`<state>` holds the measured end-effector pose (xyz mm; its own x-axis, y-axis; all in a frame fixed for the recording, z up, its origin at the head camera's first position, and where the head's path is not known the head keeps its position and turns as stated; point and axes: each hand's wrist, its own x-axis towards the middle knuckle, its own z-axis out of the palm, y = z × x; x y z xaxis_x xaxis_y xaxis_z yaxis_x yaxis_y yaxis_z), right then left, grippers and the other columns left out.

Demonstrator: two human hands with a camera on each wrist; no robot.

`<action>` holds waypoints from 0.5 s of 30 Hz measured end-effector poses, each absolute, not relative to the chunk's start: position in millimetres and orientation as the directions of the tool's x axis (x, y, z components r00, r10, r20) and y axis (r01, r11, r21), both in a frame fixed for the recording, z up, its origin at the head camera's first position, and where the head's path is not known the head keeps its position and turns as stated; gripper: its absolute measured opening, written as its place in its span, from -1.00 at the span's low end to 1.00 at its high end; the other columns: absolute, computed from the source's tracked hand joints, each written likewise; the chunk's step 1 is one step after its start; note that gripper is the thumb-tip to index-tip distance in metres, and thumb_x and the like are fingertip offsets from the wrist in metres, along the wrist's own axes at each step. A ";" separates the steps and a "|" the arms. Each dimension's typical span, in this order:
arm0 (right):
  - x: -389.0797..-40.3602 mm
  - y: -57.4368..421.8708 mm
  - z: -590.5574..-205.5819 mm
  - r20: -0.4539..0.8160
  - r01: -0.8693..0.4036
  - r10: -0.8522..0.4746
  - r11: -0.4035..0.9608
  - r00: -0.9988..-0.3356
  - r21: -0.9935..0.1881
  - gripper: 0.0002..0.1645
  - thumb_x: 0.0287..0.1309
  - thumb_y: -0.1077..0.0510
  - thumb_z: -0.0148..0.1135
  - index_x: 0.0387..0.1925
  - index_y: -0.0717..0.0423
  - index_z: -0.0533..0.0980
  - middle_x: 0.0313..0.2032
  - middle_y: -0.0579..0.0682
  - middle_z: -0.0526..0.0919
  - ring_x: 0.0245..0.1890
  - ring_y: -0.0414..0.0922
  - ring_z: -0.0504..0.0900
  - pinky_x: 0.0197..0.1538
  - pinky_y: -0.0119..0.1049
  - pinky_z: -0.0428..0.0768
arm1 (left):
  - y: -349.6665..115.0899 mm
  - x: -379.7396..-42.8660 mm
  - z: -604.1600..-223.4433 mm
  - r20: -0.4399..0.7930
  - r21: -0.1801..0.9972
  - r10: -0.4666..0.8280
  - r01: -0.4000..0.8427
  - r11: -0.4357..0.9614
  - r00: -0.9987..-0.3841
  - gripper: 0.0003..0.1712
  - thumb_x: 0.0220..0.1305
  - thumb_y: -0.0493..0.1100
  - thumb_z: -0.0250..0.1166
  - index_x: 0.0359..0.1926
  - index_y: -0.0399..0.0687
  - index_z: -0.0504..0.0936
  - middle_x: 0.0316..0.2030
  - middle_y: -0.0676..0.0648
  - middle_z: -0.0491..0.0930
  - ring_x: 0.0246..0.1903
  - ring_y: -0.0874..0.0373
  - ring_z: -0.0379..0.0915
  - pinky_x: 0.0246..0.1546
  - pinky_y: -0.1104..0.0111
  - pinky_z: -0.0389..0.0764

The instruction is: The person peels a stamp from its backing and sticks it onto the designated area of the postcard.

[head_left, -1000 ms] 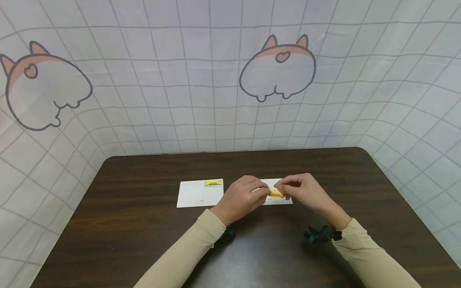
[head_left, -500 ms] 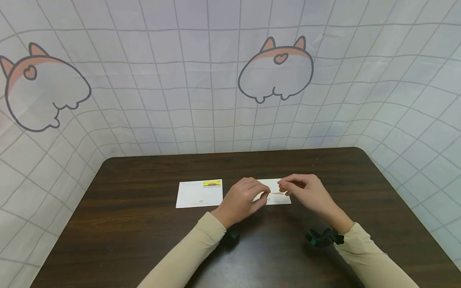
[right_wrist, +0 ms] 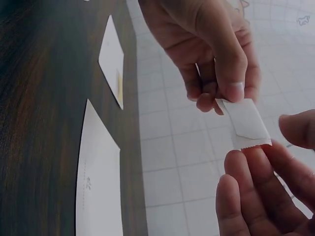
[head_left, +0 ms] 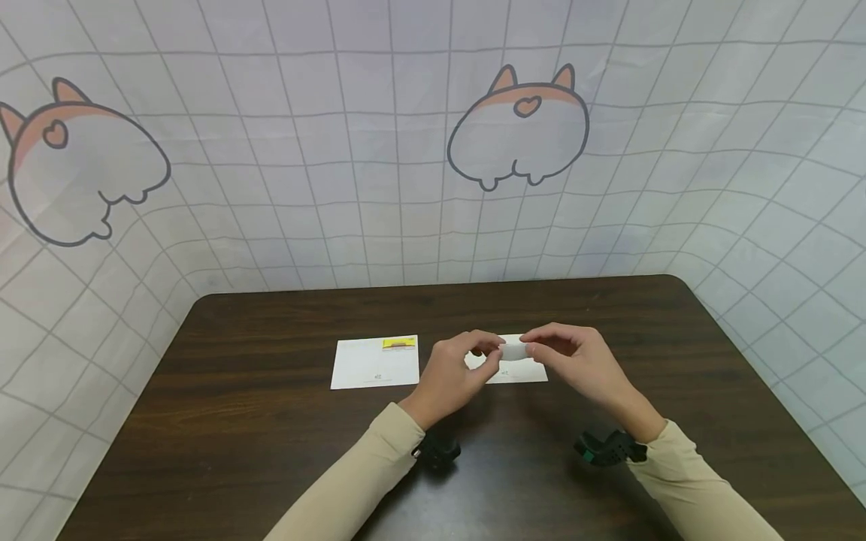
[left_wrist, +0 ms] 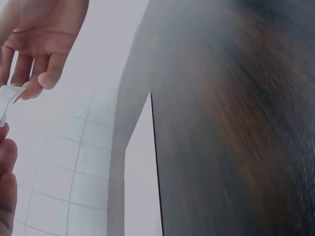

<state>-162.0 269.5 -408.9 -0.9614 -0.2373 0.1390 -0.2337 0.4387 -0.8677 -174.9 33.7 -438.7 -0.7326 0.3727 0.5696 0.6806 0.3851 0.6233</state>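
Observation:
A small postage stamp (right_wrist: 246, 120) with a toothed edge shows its white back, held up above the right-hand white card (head_left: 517, 372). My left hand (head_left: 460, 368) pinches one end, its thumb lying on the white back in the right wrist view. At the other end is my right hand (head_left: 585, 361). Its fingertips (right_wrist: 253, 155) touch the toothed edge from below, while its thumb (right_wrist: 298, 129) stands apart from the stamp. In the left wrist view the stamp (left_wrist: 7, 98) is partly cut off at the frame's edge.
Left of the hands, another white card (head_left: 368, 368) lies flat, a yellow stamp (head_left: 399, 343) in its upper right corner. Both cards rest on a dark wooden table (head_left: 257, 428). Behind it hangs a white grid-patterned cloth (head_left: 379, 188).
The stamp's orange and yellow face showed first, then it was seen edge-on; now its white back faces up. Both hands stay over the right-hand card, the left turning slightly.

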 end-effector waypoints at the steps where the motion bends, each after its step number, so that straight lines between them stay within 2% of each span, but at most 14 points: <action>1: -161.7 269.6 -409.3 0.133 -0.226 -0.235 0.434 -0.963 -0.872 -0.82 0.34 0.01 0.38 -0.07 -0.10 0.73 -0.11 -0.01 0.78 -0.25 -0.19 0.74 -0.21 -0.35 0.64 | 34.3 -174.2 -438.8 0.554 0.647 0.362 0.662 0.379 -0.750 -0.87 0.36 -0.26 0.33 -0.10 -0.12 0.74 -0.25 -0.07 0.80 -0.29 0.15 0.71 -0.25 0.29 0.74; 5: -161.5 270.1 -410.6 0.125 -0.216 -0.234 0.419 -0.964 -0.882 -0.81 0.32 0.02 0.40 -0.09 -0.06 0.73 -0.14 0.00 0.77 -0.28 -0.18 0.73 -0.24 -0.30 0.67 | 36.4 -170.8 -438.4 0.498 0.716 0.336 0.598 0.360 -0.799 -0.86 0.37 -0.25 0.32 -0.09 -0.11 0.74 -0.27 -0.06 0.81 -0.28 0.17 0.69 -0.23 0.22 0.74; 10: -161.9 271.0 -411.4 0.133 -0.221 -0.235 0.401 -0.963 -0.889 -0.82 0.32 0.07 0.40 -0.11 0.03 0.73 -0.32 -0.05 0.72 -0.38 -0.16 0.68 -0.32 -0.30 0.64 | 39.1 -167.9 -440.7 0.405 0.799 0.309 0.498 0.336 -0.860 -0.81 0.40 -0.20 0.32 -0.04 -0.10 0.75 -0.27 -0.05 0.81 -0.26 0.18 0.67 -0.13 0.15 0.76; 15: -161.9 272.7 -412.7 0.140 -0.222 -0.234 0.378 -0.962 -0.899 -0.76 0.33 0.10 0.39 -0.07 0.16 0.71 -0.40 -0.16 0.68 -0.43 -0.20 0.65 -0.35 -0.28 0.60 | 40.6 -164.1 -441.8 0.284 0.881 0.296 0.370 0.295 -0.912 -0.74 0.46 -0.10 0.26 0.03 -0.08 0.75 -0.26 -0.03 0.82 -0.23 0.19 0.71 -0.09 0.35 0.72</action>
